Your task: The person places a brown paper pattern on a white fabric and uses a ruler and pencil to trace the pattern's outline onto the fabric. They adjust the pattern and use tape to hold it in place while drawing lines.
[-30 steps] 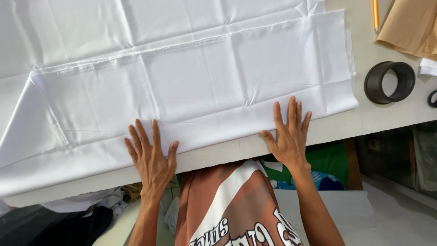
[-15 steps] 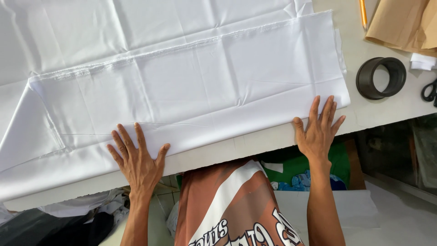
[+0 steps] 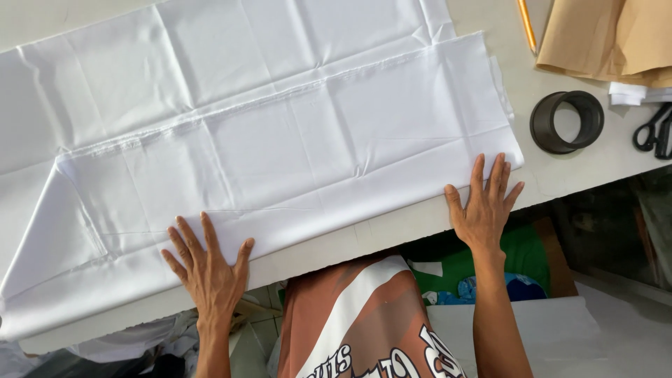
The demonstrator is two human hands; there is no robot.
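Observation:
A large white folded cloth [image 3: 280,140] lies spread across the pale table [image 3: 560,182], its folded near edge running along the table's front. My left hand [image 3: 208,269] presses flat on that near edge at the lower left, fingers spread. My right hand [image 3: 484,206] lies flat with fingers apart on the cloth's lower right corner, close to the table's front edge. Neither hand holds anything.
A black ring-shaped roll [image 3: 565,122] stands right of the cloth. Black scissors [image 3: 654,131] lie at the far right edge. Tan fabric [image 3: 609,38] and a yellow pencil [image 3: 526,24] rest at the upper right. Green and white cloth [image 3: 518,266] lies below the table.
My right hand has slid rightward along the cloth's near edge to its corner. My left hand has shifted slightly left along the same edge. The view has drifted a little.

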